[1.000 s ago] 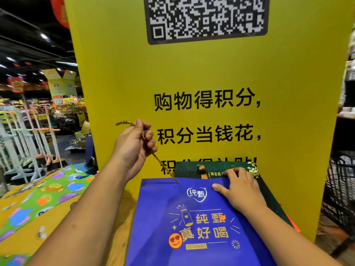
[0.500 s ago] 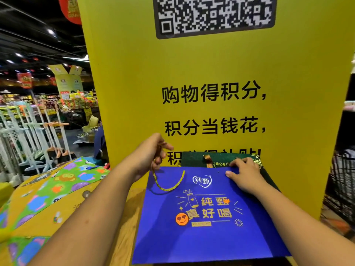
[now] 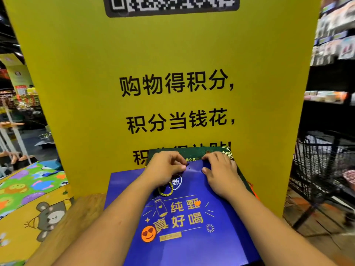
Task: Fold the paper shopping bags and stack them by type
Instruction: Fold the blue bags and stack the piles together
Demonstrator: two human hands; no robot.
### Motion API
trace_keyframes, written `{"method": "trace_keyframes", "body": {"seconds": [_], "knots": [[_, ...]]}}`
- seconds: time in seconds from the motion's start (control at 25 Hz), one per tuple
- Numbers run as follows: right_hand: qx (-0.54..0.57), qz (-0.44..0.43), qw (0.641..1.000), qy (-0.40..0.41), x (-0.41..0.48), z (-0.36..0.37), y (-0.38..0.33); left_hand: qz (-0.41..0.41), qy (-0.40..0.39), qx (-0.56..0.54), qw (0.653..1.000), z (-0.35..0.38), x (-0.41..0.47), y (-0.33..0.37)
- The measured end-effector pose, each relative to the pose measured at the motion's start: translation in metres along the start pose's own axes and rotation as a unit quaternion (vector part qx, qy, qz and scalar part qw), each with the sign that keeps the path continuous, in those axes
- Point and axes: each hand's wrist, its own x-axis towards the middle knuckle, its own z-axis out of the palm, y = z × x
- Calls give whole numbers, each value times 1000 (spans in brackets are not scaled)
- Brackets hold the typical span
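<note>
Wooden table bears blue bag; hands pinch its top edge.

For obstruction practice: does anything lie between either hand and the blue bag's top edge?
Nothing visible does. The left hand and right hand grip the blue bag at that edge; its gold cord loops below the left hand.
</note>
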Motion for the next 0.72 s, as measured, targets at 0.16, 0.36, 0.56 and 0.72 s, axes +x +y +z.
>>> {"method": "trace_keyframes", "body": {"seconds": [0.16,0.36,0.56,0.72], "knots": [[2,-3,1000,26,-5,1,2,114,92,236,961,25,3,-26],[-17,-10,999,34,-8,3,0,156,158,175,959,35,8,-48],[-21,-9,999,32,-9,3,-1,119,162,209,957,40,8,-46],[-19,-11,999,41,-10,3,-1,123,178,204,955,41,8,-45]]}}
